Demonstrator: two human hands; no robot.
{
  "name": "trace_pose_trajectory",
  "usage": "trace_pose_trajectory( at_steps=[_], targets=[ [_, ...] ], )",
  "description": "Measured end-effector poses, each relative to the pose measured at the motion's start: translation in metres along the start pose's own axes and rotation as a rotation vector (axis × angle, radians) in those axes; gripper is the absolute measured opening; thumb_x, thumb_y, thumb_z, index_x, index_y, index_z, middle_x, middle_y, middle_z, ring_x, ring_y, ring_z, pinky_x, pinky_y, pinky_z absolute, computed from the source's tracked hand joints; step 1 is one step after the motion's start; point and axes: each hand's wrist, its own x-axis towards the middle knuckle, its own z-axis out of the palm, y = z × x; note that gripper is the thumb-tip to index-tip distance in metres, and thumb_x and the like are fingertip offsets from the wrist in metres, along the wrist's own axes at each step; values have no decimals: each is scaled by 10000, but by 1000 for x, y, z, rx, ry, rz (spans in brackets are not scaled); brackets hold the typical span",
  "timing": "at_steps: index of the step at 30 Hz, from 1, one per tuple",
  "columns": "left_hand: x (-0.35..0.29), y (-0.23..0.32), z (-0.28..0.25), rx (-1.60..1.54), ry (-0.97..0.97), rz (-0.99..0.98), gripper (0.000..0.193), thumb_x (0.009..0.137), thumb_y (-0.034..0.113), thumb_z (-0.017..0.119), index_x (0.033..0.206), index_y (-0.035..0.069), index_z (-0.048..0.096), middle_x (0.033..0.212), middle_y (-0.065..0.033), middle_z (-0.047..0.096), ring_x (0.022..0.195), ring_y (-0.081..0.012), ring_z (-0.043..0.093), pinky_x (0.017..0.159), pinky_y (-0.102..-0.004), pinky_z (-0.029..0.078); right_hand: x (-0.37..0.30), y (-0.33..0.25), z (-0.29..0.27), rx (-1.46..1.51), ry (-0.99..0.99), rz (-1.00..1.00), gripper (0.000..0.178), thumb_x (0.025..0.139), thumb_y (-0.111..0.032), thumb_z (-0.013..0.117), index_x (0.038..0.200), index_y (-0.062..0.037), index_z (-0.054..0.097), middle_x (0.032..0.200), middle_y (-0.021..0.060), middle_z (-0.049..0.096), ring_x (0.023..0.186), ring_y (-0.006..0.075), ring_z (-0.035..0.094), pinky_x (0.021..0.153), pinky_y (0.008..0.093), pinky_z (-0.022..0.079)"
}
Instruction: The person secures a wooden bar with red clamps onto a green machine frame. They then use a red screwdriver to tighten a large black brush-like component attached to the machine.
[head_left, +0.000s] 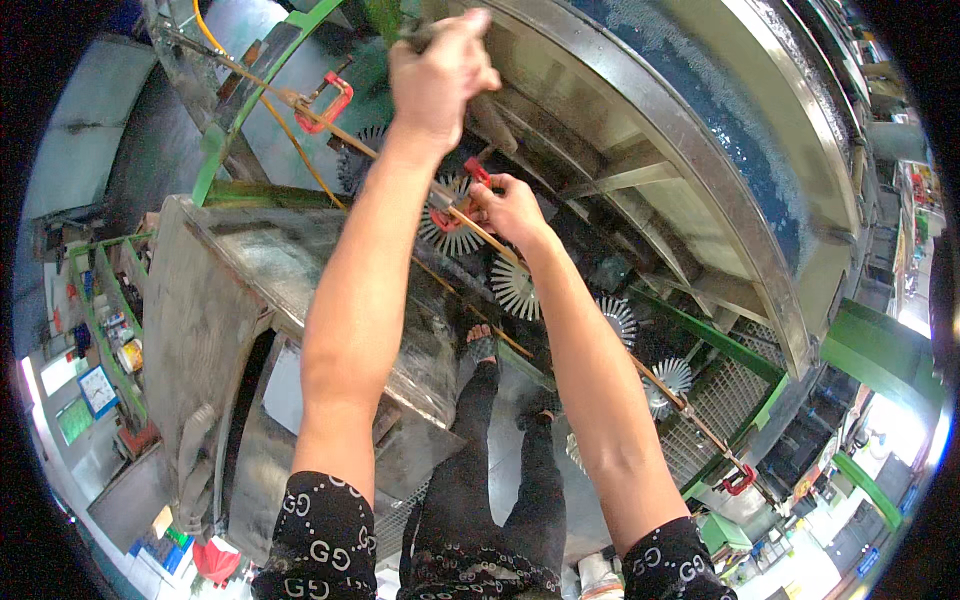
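My right hand (pixel 508 212) is closed on a small red C-clamp (pixel 478 171), which sits at a long thin brown rod (pixel 375 152). A metal block (pixel 440 197) is on the rod beside my fingers. Farther up, my left hand (pixel 440 88) is raised and smeared by motion, its fingers curled. A blurred grey-brown bar (pixel 492 125) shows next to it; what the hand grips is not distinct. Another red C-clamp (pixel 326 103) is on the rod to the left, and a third red clamp (pixel 738 479) hangs near its lower right end.
Fan-like slotted metal discs (pixel 516 288) line up below the rod. A curved metal trough (pixel 690 130) holding blue liquid (pixel 745 165) arches on the right. A grey metal cabinet (pixel 230 290) stands at left, with green frame bars (pixel 875 345) around. A yellow hose (pixel 285 125) runs upper left.
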Motion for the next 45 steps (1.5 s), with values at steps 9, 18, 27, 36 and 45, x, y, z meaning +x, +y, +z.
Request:
trace_pose_trajectory(
  at_steps=[9,18,27,36,45],
  targets=[
    [22,-9,-8,-146,-103,-50,463,971,240,574,564,161,370,479,19,340,422,-124,332,526,-330,396,18,33,-9,-37,149,-67,447,881,-316,694,1150,36,637,977,211,723,929,293,710,850,383,530],
    [59,-51,-68,-382,256,-192,367,929,234,660,665,143,422,555,19,411,459,-109,393,588,-342,508,-5,1,-3,-16,75,13,469,879,-315,692,1189,28,616,986,208,722,925,275,710,855,374,525],
    [-16,-33,34,597,-51,344,338,872,358,707,723,55,704,707,-119,686,603,-229,652,590,-411,500,5,7,-5,-149,77,-179,312,982,-209,622,1207,-15,527,890,77,676,777,162,667,670,328,553],
    [-87,-15,77,657,-351,767,194,767,158,750,672,115,587,650,-79,575,611,-308,585,594,-382,443,-15,-7,-2,-359,307,-182,268,950,-264,595,1063,-22,571,834,99,671,815,212,664,714,364,530],
    [-218,47,-6,497,-64,421,255,1015,157,408,784,49,417,689,-53,392,685,-173,392,831,-469,455,-209,28,-188,-743,556,-451,137,943,-166,536,1055,-86,545,961,141,661,854,349,678,703,469,556]
  ],
)
